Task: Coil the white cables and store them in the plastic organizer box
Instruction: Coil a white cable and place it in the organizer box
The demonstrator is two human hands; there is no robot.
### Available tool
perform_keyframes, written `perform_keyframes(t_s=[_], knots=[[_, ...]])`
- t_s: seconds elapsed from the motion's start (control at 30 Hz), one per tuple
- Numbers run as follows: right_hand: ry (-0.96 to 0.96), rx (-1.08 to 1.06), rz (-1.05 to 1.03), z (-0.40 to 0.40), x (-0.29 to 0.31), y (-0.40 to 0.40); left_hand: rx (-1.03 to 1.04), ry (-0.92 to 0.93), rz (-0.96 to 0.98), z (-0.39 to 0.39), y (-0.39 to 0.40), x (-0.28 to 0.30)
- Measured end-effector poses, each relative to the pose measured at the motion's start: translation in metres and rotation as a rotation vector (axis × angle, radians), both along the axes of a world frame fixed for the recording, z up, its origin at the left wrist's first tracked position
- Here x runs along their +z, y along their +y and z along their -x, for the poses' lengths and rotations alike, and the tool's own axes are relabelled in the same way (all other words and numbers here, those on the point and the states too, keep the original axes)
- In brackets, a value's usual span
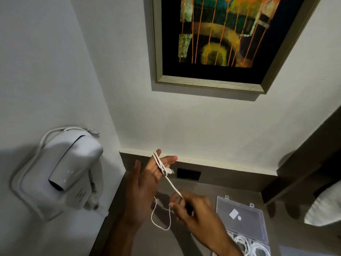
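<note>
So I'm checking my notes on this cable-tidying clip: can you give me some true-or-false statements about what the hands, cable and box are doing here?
1. The white cable is looped around fingers of the left hand. True.
2. The right hand is empty. False: it pinches the cable's lower run.
3. The organizer box is open, with coiled cables inside. True.
4. The box sits left of both hands. False: it is to their right.
5. The hair dryer lies on the counter. False: it is wall-mounted.
</note>
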State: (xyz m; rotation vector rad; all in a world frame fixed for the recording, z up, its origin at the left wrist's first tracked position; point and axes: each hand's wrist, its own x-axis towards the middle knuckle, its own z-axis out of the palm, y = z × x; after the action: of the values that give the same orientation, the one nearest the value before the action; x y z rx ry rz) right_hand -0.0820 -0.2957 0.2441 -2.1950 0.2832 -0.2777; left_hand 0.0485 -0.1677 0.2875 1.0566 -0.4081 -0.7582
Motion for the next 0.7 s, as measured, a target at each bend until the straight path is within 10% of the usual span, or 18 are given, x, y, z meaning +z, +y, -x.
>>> perform_keyframes(t_s=[0.2, 0.33, 0.7], knots=[[-0.12, -0.062, 0.589, 0.012, 0.054, -0.02, -0.025, -0.331, -0.295, 0.009, -0.029, -0.008], [-0.249, -0.054, 0.616, -0.001, 0.08, -0.06, -0.227, -0.297, -0.226, 0.018, -0.029, -0.012], [-0.244, -0.058, -0.385, -0.034, 0.003, -0.054, -0.473, 0.314, 0.323, 0.013, -0.01, 0.01]])
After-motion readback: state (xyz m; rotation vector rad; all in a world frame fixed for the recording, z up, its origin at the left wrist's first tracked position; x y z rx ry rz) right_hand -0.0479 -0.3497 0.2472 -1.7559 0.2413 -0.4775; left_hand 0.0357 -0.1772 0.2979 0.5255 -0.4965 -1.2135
